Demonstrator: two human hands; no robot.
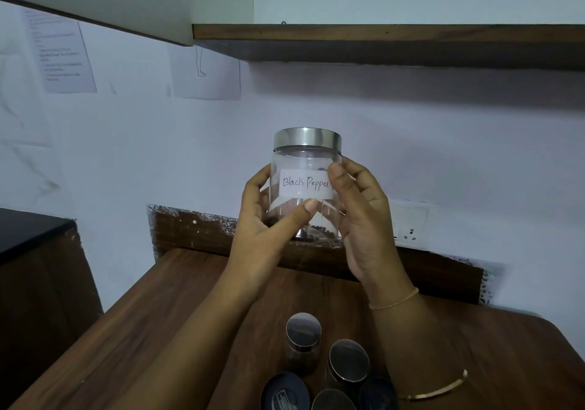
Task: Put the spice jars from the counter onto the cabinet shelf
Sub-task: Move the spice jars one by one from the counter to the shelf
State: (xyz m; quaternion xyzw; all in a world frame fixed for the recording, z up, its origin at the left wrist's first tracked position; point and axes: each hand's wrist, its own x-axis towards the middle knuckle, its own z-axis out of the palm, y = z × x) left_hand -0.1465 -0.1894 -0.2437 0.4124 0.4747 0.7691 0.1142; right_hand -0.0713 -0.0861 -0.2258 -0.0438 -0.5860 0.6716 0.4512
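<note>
Head view: the Black Pepper jar (305,185) was up in the air at mid-frame, well clear of the tabletop (190,314) and well below the shelf (380,34) at 12 o'clock. Both grips were on it. The left grip (266,219) curled round the jar's 9 o'clock side w/ the thumb across the front under the label. The right grip (364,219) wrapped the 3 o'clock side, thumb at the label's edge. The steel lid (307,140) was on, w/ a few peppercorns at the bottom. Five more lidded jars (303,340) stood bunched at 6 o'clock on the tabletop. No jar showed over the shelf's front edge, tho its top was hidden from below. My read: one jar in transit, nothing visibly shelved, most of the job left.
</note>
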